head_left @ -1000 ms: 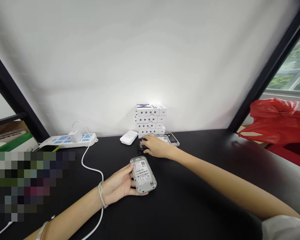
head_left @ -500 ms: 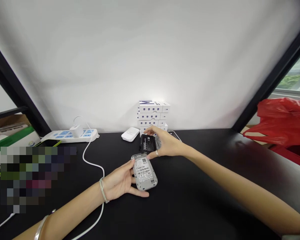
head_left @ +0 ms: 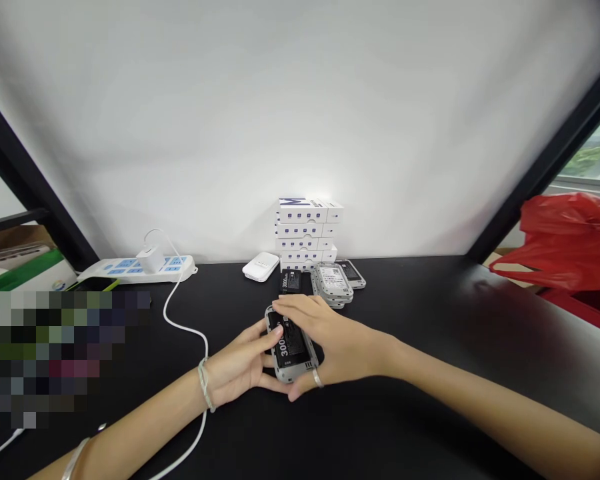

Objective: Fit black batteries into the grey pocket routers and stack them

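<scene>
The left hand point(head_left: 235, 363) grips a gray case point(head_left: 306, 358) from the side, with its fingers curled around the edge. A black battery point(head_left: 287, 341) lies on the case, and the right hand point(head_left: 337, 340) is closed over it from above, pressing down. Past the hands, another battery point(head_left: 291, 282) lies on the black table point(head_left: 405, 287), just beside a pile of cases point(head_left: 333, 283). Behind them stands a stack of white boxes point(head_left: 304, 230).
</scene>
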